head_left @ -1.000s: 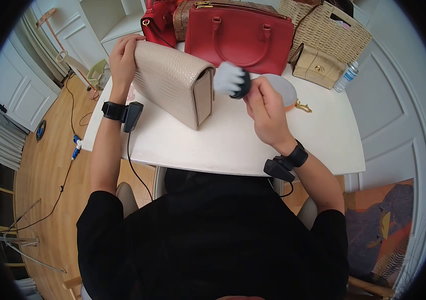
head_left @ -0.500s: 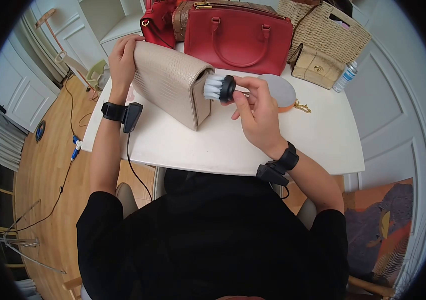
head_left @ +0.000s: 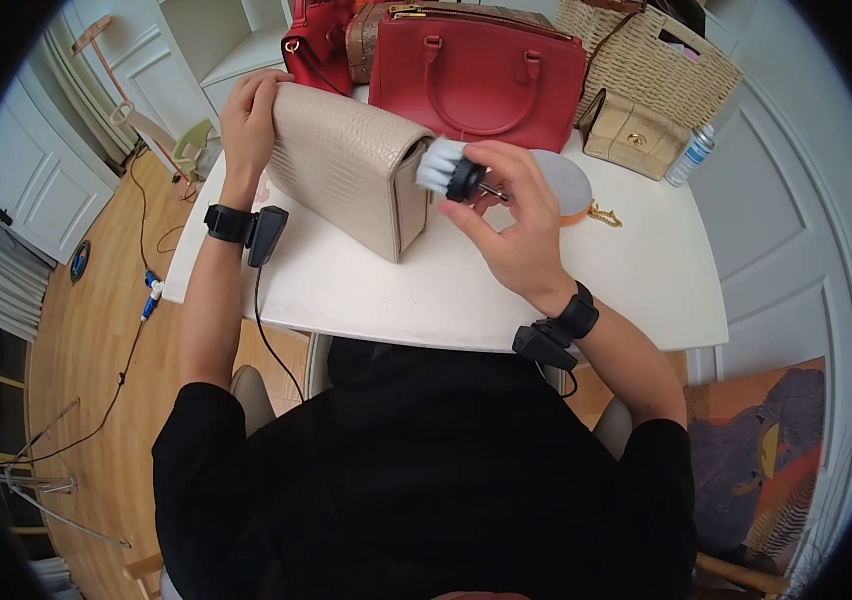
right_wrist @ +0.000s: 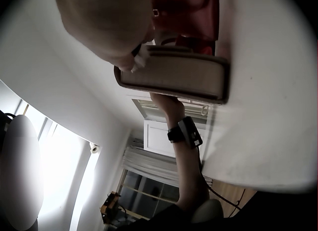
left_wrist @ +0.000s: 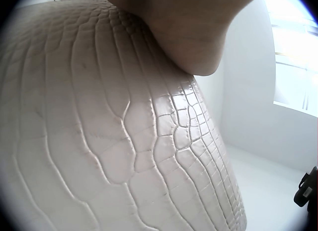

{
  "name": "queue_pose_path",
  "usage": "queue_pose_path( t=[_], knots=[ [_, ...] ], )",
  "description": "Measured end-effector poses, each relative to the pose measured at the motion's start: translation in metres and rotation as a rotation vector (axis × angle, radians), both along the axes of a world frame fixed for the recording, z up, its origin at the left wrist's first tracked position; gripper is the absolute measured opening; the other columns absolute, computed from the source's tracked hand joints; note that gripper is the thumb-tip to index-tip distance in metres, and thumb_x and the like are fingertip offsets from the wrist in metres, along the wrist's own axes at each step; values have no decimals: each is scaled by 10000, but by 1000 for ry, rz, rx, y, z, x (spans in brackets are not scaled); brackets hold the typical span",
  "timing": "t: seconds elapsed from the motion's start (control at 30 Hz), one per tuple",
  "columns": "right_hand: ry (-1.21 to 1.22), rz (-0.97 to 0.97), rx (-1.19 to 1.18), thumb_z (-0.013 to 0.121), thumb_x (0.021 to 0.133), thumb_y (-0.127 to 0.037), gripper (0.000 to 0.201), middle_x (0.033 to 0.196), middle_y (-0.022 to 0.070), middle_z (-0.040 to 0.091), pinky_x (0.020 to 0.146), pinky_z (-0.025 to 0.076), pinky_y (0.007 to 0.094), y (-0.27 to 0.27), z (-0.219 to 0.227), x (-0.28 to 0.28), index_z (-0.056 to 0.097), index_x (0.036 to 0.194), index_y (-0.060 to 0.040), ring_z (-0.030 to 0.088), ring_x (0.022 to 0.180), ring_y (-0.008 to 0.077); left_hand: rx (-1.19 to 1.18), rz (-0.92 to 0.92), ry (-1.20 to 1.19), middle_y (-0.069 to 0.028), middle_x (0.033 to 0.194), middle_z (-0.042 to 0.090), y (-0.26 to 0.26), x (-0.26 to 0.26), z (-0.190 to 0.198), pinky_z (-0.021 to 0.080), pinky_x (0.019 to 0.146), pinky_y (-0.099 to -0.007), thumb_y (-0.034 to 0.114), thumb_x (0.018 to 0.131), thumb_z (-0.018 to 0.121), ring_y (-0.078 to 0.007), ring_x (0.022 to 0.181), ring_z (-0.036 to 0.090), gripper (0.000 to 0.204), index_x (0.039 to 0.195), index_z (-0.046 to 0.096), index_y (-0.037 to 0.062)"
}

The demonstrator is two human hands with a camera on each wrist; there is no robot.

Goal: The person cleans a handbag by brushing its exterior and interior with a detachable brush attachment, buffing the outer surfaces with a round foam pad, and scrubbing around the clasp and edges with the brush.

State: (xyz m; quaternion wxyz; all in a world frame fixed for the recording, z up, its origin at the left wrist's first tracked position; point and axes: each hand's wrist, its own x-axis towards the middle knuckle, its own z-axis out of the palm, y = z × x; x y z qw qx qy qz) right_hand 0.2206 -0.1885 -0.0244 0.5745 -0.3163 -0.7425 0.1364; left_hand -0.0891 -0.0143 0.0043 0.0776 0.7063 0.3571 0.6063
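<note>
A beige crocodile-embossed handbag (head_left: 341, 160) stands upright on the white table (head_left: 446, 305). My left hand (head_left: 248, 130) grips its far left end, fingers over the top edge. In the left wrist view, the bag's glossy scaled panel (left_wrist: 109, 131) fills most of the picture below that hand. Between thumb and fingers, my right hand (head_left: 524, 225) pinches a round brush (head_left: 464, 181) with white bristles, a black base and a thin metal shank. Its bristles point left, close to the bag's right side. The right wrist view shows the bag's narrow side panel (right_wrist: 184, 74) beside the hand.
Behind the bag stand a red handbag (head_left: 486, 75), a smaller red bag (head_left: 318, 50) and a woven straw bag (head_left: 646, 60). To the right are a gold bag (head_left: 636, 135), a spray can (head_left: 691, 155), a round grey-topped item (head_left: 561, 185) and a gold chain (head_left: 606, 213).
My right hand turned the brush from pointing up-left to level against the bag's side, then drew it slightly back to the right. The left hand keeps its hold, shifting barely.
</note>
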Motion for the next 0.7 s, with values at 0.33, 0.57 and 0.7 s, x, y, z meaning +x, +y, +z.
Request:
queue_pose_path(
  t=[0.33,0.57,0.7],
  knots=[
    [-239,-130,-240,804,881,-201,473,1020,114,726,685,569,286,-1,3,15,670,1299,-25,706,827,168,37,2,-14,-96,1123,712,-4,6,0,460,980,-297,187,1030,539,-212,1074,657,290,1060,757,-1],
    [-68,-120,-218,813,860,-191,449,1096,126,708,748,567,303,0,1,11,675,1252,-22,702,839,200,21,-7,-2,-96,1148,711,-2,5,-1,431,1036,-310,194,1058,517,-206,1128,636,306,1068,740,-16],
    [82,-111,108,830,856,-190,432,1138,117,683,738,567,295,3,5,8,676,1224,-24,692,902,195,16,2,13,-96,1149,711,-6,5,1,430,1038,-310,193,1059,515,-204,1135,634,307,1066,739,-17]
  ],
)
